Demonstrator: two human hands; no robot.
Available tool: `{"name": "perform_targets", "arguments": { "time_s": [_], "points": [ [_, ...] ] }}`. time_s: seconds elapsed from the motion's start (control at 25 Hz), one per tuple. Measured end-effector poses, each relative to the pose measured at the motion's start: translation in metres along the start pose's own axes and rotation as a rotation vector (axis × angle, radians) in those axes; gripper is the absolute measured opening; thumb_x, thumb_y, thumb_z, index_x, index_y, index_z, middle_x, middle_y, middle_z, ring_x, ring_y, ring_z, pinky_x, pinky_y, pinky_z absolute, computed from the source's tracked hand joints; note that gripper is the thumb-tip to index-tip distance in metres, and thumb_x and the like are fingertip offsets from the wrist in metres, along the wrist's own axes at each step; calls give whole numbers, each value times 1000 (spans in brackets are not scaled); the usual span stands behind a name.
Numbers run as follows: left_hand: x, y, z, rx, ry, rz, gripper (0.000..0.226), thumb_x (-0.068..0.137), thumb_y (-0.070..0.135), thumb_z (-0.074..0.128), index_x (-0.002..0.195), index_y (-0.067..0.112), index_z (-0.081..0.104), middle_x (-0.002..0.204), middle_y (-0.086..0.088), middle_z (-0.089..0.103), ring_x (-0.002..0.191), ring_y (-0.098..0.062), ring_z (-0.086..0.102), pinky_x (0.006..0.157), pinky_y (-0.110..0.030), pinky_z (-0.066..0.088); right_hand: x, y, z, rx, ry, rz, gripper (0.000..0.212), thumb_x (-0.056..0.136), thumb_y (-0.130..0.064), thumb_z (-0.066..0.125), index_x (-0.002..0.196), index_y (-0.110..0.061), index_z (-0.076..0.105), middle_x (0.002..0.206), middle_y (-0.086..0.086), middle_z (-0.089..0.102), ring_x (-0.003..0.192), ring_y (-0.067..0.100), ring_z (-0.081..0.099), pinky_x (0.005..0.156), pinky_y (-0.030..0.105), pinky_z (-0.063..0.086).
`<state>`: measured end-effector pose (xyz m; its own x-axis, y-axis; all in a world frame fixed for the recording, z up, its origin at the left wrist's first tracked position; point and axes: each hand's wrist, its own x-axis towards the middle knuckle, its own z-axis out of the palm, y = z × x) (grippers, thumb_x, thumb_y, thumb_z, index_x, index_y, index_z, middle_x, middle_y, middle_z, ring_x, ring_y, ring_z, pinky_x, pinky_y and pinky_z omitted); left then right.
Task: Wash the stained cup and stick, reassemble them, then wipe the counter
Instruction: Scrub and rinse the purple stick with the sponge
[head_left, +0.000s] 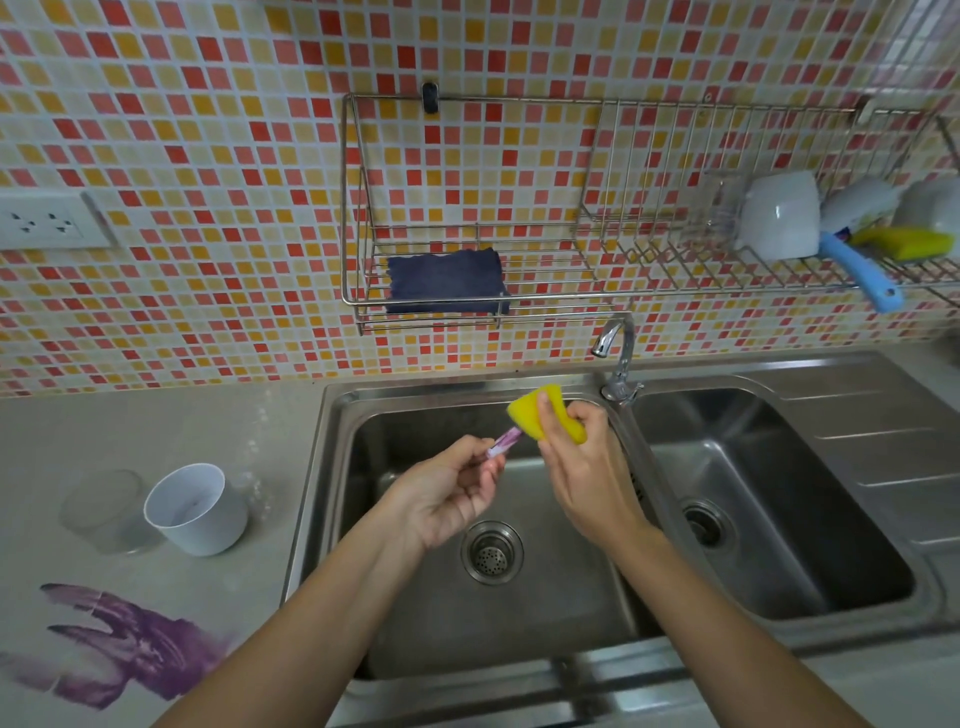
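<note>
Stick (503, 443): the left hand (451, 491) is pinching its near end between closed fingertips, over the left basin. The shaft is still showing purple streaks.

Sponge (546, 415): the right hand (582, 470) is clamping it, folded, around the stick's far end, just beyond the left hand's pinch. This looks like the scrubbing of the stick, under way and not finished.

Sink (332, 441): both hands are hanging above its left basin. The tap (618, 358), just behind the sponge, is showing no stream that I can make out.

Cup (195, 509): it is standing upright on the counter (156, 441), well left of the grip. A faint mark is showing inside; whether it has been washed I cannot tell.

Glass (106, 512): it is touching or just beside the cup, on its far side from the hands.

Smear (124, 644): purple, it is lying on the counter nearer than the cup, left of the forearms. It is unwiped, so that step is left, as is the reassembly.

Cloth (447, 280): dark, it is resting on the wall rack (358, 208) above the grip, unused.

Writing: none is readable anywhere.
</note>
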<state>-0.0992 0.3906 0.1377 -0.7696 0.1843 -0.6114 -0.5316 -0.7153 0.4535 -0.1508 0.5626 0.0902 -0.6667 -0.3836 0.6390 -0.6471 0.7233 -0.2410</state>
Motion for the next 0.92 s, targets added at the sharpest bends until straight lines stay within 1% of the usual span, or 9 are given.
{"name": "perform_targets", "arguments": {
  "time_s": [0.08,0.2,0.28,0.4,0.48,0.6,0.72,0.84,0.92],
  "points": [
    [1,0,2,-20,-8,-17,17,89,8,55,85,-8,62,55,-10,62,40,-8,56,40,-14,49,2,-1,-2,30,11,59,48,100,-39,22,142,-17,27,112,17,40,89,36,54,73,39,50],
    [1,-1,2,-29,-11,-14,18,89,8,55,85,-8,61,54,-10,62,39,-8,56,40,-13,49,0,4,-1,-13,-26,-26,47,100,-38,23,142,-17,27,112,17,39,85,37,56,71,39,51],
    [1,-1,2,-32,-11,-20,19,89,8,54,85,-9,62,54,-10,62,39,-8,56,40,-13,49,4,1,-3,12,0,64,47,99,-35,28,142,-17,26,112,20,42,87,37,55,72,40,52],
    [2,-2,4,-41,-4,-19,18,89,8,54,84,-8,62,54,-10,62,39,-8,56,40,-13,48,-1,2,-3,-24,-26,-14,47,100,-38,23,141,-16,28,113,15,37,85,37,56,70,40,51],
    [0,-5,6,15,17,20,16,89,6,56,83,-6,63,55,-9,62,41,-7,55,41,-13,48,2,3,-5,-10,-9,92,49,99,-38,24,142,-16,29,112,19,41,86,36,55,70,41,52],
    [2,-11,5,431,112,376,10,85,2,61,84,-3,69,60,-8,62,49,-8,54,48,-12,46,-2,2,-6,-13,-29,74,49,98,-36,30,143,-16,29,111,20,44,87,35,54,71,39,50],
    [2,-15,-2,946,255,805,9,81,14,71,87,13,77,71,-1,72,65,-10,62,64,-19,50,-1,1,-8,-24,-53,109,50,96,-36,31,143,-16,30,110,22,47,87,35,56,70,40,51],
    [0,-22,-5,1070,271,1017,15,80,18,73,94,15,76,73,5,74,67,-8,64,70,-25,53,-4,-4,-6,-28,-81,87,52,98,-41,21,142,-15,31,110,23,48,88,34,56,70,39,52],
    [-1,-26,-3,1070,289,1036,17,80,18,72,96,15,76,72,8,73,65,-4,62,71,-28,54,0,-1,-7,-41,-83,120,53,98,-43,19,142,-15,31,109,23,49,87,34,56,69,42,53]
  ]
}}
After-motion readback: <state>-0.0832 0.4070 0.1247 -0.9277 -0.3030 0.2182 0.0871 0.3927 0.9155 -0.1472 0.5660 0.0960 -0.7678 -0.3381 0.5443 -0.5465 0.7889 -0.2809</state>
